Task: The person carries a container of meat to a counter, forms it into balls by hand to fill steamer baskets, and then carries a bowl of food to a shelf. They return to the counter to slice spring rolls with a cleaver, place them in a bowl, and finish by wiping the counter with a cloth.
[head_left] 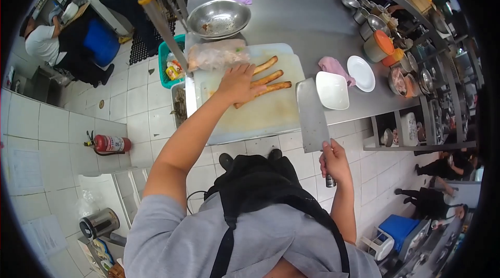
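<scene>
Three long golden-brown fried dough sticks (271, 77) lie side by side on a pale cutting board (260, 116). Across their left part rests my left hand (239, 84), palm down, fingers over the sticks and holding them against the board. My right hand (335, 162) is closed round the handle of a broad cleaver (312, 116). Its blade is off to the right of the board, apart from the sticks. Just beyond my left hand is a clear plastic bag (216, 54) with pale brownish contents that I cannot make out.
A steel bowl (219, 17) stands behind the bag. Right of the board are a white square dish (332, 90), a pink cloth (336, 68) and an oval plate (361, 74). A teal bin (165, 59) stands left of the table. Other people work at the far left and right.
</scene>
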